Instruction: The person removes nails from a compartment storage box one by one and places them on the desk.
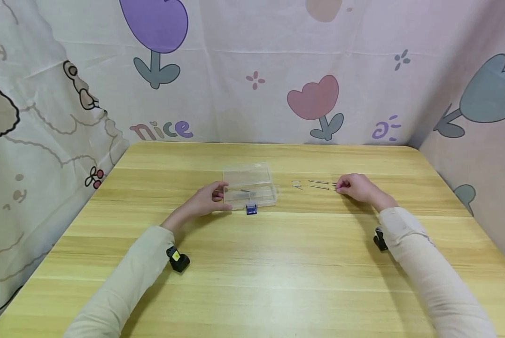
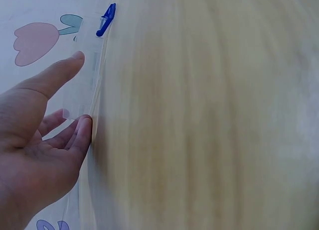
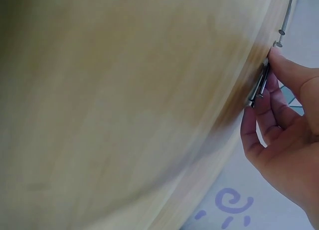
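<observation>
A clear plastic box [image 1: 273, 203] lies with its lid [image 1: 247, 176] swung back and a blue latch [image 1: 251, 210] at its front. My left hand [image 1: 207, 199] holds the box's left end, thumb at the front and fingers curled at the side. A small dark metal piece [image 1: 245, 190] shows inside. To the right, my right hand [image 1: 358, 188] pinches metal nails [image 3: 259, 85] between thumb and fingertips, low over the tabletop; their exact number is partly hidden. Two long nails [image 1: 318, 187] lie just left of that hand, with short metal pieces [image 1: 297, 186] nearer the box.
The wooden table [image 1: 252, 281] reaches back to a printed cloth [image 1: 235, 103] with flowers. Black wrist cameras hang under the left sleeve [image 1: 129, 272] and the right sleeve [image 1: 430, 263].
</observation>
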Tool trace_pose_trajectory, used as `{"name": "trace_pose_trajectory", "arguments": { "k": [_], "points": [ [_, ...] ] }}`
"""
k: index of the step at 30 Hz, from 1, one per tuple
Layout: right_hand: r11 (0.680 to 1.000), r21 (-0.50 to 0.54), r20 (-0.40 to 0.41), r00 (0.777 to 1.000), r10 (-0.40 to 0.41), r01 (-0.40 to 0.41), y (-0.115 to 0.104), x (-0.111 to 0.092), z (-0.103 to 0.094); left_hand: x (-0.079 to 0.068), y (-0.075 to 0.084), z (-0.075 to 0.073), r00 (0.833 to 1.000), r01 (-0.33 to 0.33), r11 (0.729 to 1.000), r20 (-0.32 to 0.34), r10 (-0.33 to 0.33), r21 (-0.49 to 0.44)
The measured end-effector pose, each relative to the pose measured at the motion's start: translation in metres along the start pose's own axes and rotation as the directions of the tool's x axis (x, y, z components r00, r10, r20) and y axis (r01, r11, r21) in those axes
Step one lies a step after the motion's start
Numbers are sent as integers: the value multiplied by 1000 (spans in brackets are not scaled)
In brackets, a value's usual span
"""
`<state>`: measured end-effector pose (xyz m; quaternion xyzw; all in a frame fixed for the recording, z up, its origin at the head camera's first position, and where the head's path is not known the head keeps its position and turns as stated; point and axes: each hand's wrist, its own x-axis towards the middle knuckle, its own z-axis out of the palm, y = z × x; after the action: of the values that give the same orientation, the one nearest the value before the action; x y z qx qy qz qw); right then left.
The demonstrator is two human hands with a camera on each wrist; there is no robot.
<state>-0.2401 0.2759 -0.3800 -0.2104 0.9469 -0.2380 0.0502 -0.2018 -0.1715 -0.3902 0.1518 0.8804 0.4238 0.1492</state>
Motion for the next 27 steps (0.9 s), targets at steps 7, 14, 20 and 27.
{"name": "trace_pose_trajectory", "arguments": {
  "k": [7, 14, 20, 27],
  "points": [
    [1000, 2, -10, 1000, -10, 10, 1, 0, 0, 0, 1, 0, 1000, -1, 1000, -1, 1, -7],
    [1000, 11, 0, 1000, -1, 1, 1, 0, 0, 0, 0, 0, 1000, 2, 1000, -3, -2, -6],
    [1000, 28, 3, 1000, 10, -10, 2, -3, -2, -1, 0, 0, 1000, 2, 1000, -1, -2, -7],
    [999, 36, -3, 1000, 25, -25, 5, -7, -7, -2, 1, 0, 1000, 7, 1000, -3, -7, -19]
  ]
}}
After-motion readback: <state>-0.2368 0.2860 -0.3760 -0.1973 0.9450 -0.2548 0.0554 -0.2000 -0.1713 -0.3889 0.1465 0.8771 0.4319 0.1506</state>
